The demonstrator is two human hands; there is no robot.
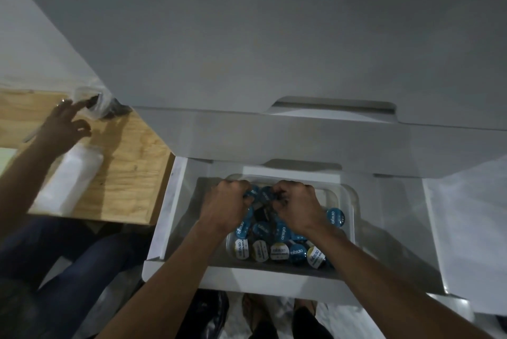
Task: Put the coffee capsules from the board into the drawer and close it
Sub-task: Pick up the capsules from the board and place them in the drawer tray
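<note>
A white drawer (164,218) stands pulled out below a white cabinet. Inside it sits a clear tray (347,201) holding several round coffee capsules (277,252) with blue and white lids. My left hand (223,207) and my right hand (297,205) are both down in the tray, side by side, fingers curled around a bunch of blue capsules (262,194) between them. The wooden board (129,171) lies to the left of the drawer; I see no capsules lying loose on it.
Another person's hand (64,125) reaches across the board toward a clear plastic bag (94,104) at its far corner. A white bottle (68,179) lies on the board. That person's legs in dark trousers (68,264) are at lower left. Feet (255,314) show below the drawer front.
</note>
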